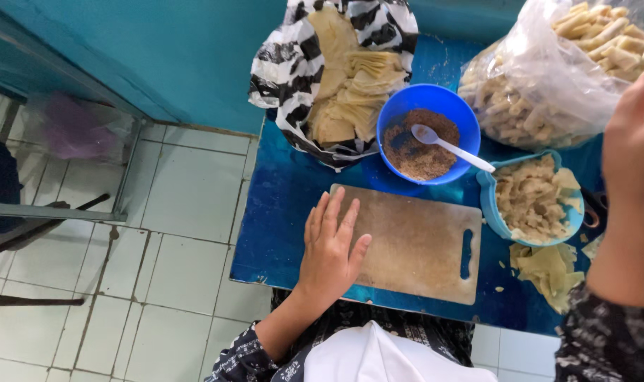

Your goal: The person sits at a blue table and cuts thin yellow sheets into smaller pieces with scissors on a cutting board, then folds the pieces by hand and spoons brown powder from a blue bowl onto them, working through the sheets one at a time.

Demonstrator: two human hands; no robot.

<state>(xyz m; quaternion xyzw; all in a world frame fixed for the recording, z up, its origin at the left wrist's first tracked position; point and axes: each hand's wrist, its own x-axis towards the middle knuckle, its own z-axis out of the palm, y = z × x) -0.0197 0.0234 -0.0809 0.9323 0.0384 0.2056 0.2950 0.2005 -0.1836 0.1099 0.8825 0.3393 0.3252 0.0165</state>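
Note:
My left hand (330,247) lies flat, fingers apart, on the left end of a worn wooden cutting board (421,244) on a blue table (279,212). It holds nothing. My right hand (630,148) is raised at the right edge of the view, close to the camera, near a clear plastic bag of rolled pastries (541,78); whether it holds anything cannot be seen. Behind the board stands a blue bowl (429,99) of brown crumbly filling with a white spoon (449,145) in it.
A black-and-white striped bag of folded pale wrappers (343,78) sits at the back left. A light blue container of pale scraps (531,201) is right of the board, with loose wrappers (548,272) beside it. White tiled floor (173,212) and a metal frame (60,212) lie left.

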